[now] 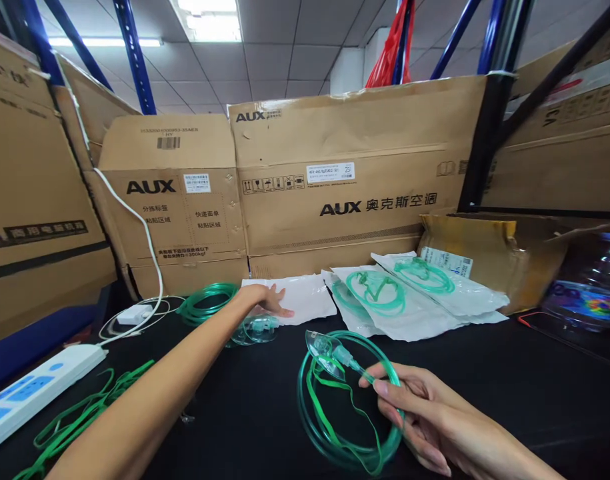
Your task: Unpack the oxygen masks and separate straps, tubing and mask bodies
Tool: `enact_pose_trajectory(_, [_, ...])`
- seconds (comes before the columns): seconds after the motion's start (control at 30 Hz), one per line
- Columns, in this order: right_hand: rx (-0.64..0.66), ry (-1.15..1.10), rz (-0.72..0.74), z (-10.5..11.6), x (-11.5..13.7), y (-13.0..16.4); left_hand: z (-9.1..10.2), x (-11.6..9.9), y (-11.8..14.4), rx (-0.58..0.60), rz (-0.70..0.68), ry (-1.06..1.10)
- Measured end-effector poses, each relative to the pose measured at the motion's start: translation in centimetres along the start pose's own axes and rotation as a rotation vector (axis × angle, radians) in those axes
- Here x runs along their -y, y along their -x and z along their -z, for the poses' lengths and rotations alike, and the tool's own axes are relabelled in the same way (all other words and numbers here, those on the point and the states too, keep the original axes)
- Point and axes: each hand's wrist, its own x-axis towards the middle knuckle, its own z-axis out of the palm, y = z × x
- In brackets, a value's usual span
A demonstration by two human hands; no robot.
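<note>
Part of the coiled green tubing [305,413] is hidden by the right hand [415,413], in whose thumb and fingers it is pinched above the black table [235,413]. The clear mask [321,345], its edges hard to make out, is joined by a pale green connector [345,357]. A white pouch [312,300] is partly covered by the left hand [271,301], fingers spread; whether it is touched cannot be told.

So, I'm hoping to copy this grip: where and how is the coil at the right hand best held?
The coil is probably best pinched on its right side, coming from the right, where the right hand is. Its loops run close together there, so one pinch may span them, while the mask and most of the strap sit farther left.
</note>
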Motion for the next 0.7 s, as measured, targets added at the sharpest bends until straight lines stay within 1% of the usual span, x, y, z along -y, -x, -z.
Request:
enact_pose_trajectory(0.13, [-0.01,0.048,-0.005,-0.2,0.2,0.0,-0.2,-0.1,-0.3,-0.005,-0.039,0.004])
enact_pose_trajectory(0.2, [0.041,0.093,-0.024,-0.2,0.5,-0.2,0.0,-0.3,0.1,-0.036,-0.069,0.009])
enact_pose_trajectory(0.3, [0.174,0.196,-0.03,-0.2,0.8,-1.2,0.7,-0.7,1.6,-0.142,-0.128,0.028])
enact_pose_trajectory(0.37, [0.194,0.282,-0.027,-0.4,1.0,-2.1,1.3,-1.2,3.5,-0.251,-0.179,0.056])
enact_pose_trajectory(0.43, [0.14,0.382,-0.021,-0.7,0.9,-3.0,1.5,-2.2,6.0,-0.367,-0.245,0.097])
enact_pose_trajectory(0.5, [0.048,0.524,0.017,-1.2,0.7,-3.9,1.3,-3.4,8.9,-0.448,-0.319,0.139])
enact_pose_trajectory(0.57, [-0.089,0.706,0.155,-1.7,0.3,-4.5,0.4,-4.7,11.7,-0.48,-0.383,0.167])
enact_pose_trajectory(0.63, [-0.242,0.878,0.324,-2.2,-0.3,-4.9,-1.1,-5.8,14.0,-0.483,-0.427,0.193])
enact_pose_trajectory(0.67, [-0.297,0.945,0.387,-2.4,-0.6,-5.0,-2.0,-6.1,14.9,-0.484,-0.449,0.232])
enact_pose_trajectory(0.7, [-0.322,1.004,0.421,-2.6,-1.1,-5.1,-2.8,-6.3,15.5,-0.481,-0.46,0.264])
